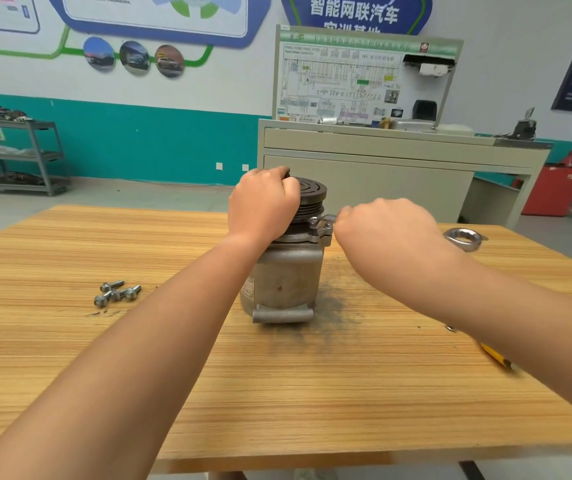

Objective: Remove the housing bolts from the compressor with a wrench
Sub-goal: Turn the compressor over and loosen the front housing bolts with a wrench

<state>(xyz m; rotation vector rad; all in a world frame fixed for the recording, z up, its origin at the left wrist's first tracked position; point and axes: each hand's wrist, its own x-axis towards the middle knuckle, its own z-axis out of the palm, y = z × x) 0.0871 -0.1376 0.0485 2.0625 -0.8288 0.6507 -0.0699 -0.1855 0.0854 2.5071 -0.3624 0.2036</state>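
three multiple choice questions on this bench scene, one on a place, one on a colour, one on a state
1. Where do the loose bolts lie?
A. on the table, left of the compressor
B. on top of the compressor
C. on a shelf of the metal cart

2. What colour is the lower wall band?
A. red
B. teal
C. yellow

3. What is the left hand doing?
A. lying flat on the table
B. gripping the pulley on top of the upright compressor
C. picking up a bolt

Answers:
1 A: the bolts lie in a cluster on the wood, apart from the compressor.
2 B: the band below the white wall is teal.
3 B: its fingers curl over the pulley, while the right hand holds the wrench.
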